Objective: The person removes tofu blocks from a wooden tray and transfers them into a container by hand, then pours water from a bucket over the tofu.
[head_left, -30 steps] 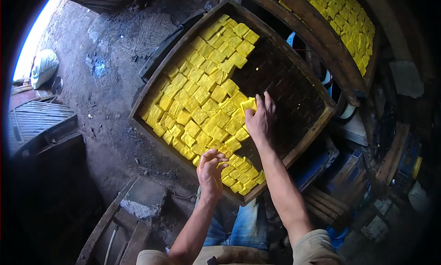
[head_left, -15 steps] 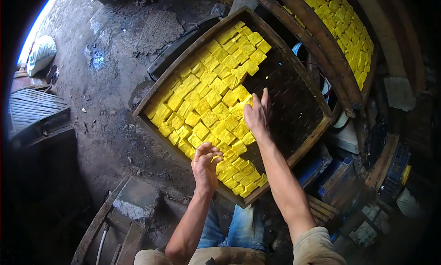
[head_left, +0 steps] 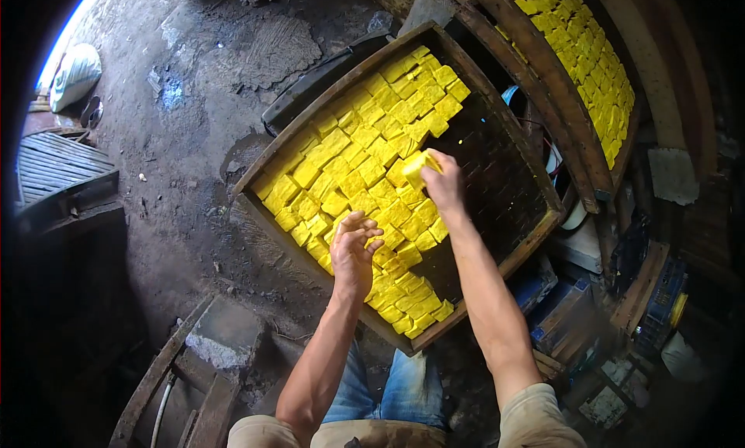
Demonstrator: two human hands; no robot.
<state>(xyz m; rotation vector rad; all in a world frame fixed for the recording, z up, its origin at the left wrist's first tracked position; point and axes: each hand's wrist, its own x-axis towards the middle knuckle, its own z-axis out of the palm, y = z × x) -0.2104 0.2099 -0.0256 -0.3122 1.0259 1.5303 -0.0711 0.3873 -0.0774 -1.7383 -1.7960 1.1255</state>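
Observation:
A wooden tray lies in front of me, its left part covered with rows of yellow blocks and its right part showing a dark base. My right hand pinches a yellow block, tilted, at the edge of the rows near the tray's middle. Over the lower left blocks hovers my left hand, palm turned inward, fingers loosely curled and apart, with nothing in it.
At the upper right stands another tray of yellow blocks behind curved wooden boards. A concrete block lies lower left, a slatted wooden piece far left, and a white sack above it.
My right hand was pressed low at the edge of the rows and now has a yellow block tilted up in its fingers. The view has shifted, so the tray appears further right. My left hand stays empty.

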